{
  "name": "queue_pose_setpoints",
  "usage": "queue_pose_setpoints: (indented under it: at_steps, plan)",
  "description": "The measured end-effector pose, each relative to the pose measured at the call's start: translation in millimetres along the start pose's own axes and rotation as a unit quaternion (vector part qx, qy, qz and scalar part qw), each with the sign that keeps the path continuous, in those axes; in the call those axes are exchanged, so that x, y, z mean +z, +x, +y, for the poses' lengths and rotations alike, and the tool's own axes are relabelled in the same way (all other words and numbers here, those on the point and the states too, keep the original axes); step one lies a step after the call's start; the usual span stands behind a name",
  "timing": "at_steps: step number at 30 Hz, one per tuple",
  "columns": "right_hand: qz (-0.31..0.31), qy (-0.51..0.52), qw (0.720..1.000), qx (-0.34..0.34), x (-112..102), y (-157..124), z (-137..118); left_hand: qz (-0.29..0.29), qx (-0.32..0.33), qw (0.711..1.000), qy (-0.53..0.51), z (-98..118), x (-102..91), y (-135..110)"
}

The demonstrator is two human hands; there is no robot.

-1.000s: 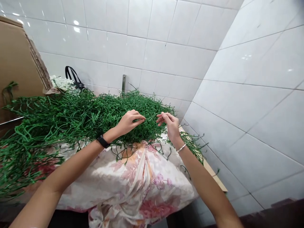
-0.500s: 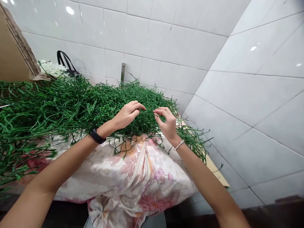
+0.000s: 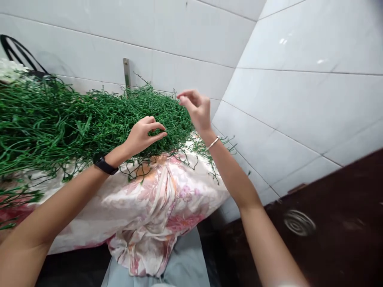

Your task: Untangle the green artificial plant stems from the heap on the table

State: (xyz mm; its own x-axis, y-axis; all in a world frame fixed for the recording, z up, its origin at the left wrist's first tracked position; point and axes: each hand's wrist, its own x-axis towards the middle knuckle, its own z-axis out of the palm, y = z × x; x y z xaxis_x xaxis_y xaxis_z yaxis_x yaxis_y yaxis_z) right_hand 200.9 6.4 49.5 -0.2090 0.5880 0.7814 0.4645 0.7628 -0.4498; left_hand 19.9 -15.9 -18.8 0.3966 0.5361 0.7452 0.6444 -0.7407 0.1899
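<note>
Over the front of a wide heap of thin green plastic stems [image 3: 98, 119] is my left hand [image 3: 140, 136]. Its thumb and index finger point right with a small gap between them, and nothing shows in that gap. My right hand [image 3: 200, 113] is raised above the heap's right end, close to the tiled wall. Thumb and fingers there are pinched together; whatever may be between the tips is too small or blurred to make out. Beneath the stems a floral cloth [image 3: 131, 211] covers the surface and hangs bunched at the front.
White wall tiles [image 3: 191, 75] rise behind and to the right. A metal strip [image 3: 127, 73] stands upright against the back wall. White flowers [image 3: 12, 71] and a black strap [image 3: 22, 52] are at the far left. A dark floor with a round drain [image 3: 299, 222] shows lower right.
My right hand has lifted up and away from my left hand. The gap between the left thumb and index finger now shows. The view has turned to the right, bringing the floor drain in.
</note>
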Motion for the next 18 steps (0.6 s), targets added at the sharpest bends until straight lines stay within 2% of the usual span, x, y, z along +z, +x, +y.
queue_pose_setpoints:
  at_steps: [4, 6, 7, 9, 12, 13, 15, 17, 18]
  plan:
    - [-0.022, 0.086, 0.996, 0.007, -28, 40, -23, 0.0, 0.051, 0.997, 0.054, -2, 8.4, -4]
    - [-0.015, 0.129, 0.991, -0.033, -50, 41, -45, 0.002, 0.073, 0.994, 0.086, -3, 10.3, -5]
    - [-0.011, 0.114, 0.992, -0.047, -63, 32, -58, 0.001, 0.083, 0.992, 0.1, -3, 10.7, -6]
    - [0.023, 0.036, 0.998, -0.053, -88, -4, -84, -0.004, 0.099, 0.988, 0.121, -2, 10.9, -7]
    - [0.09, -0.1, 0.988, 0.079, -116, -91, -103, -0.011, 0.116, 0.983, 0.139, 0, 11.4, -8]
    - [0.115, -0.142, 0.974, 0.132, -121, -122, -100, -0.011, 0.121, 0.982, 0.143, 1, 11.9, -9]
    - [0.119, -0.194, 0.943, 0.242, -126, -178, -85, -0.011, 0.128, 0.981, 0.146, 1, 13.5, -10]
    - [0.139, -0.228, 0.914, 0.306, -123, -215, -63, -0.012, 0.134, 0.981, 0.142, 1, 15.5, -11]
    - [0.134, -0.237, 0.908, 0.32, -119, -227, -52, -0.013, 0.137, 0.98, 0.141, 1, 16.5, -11]
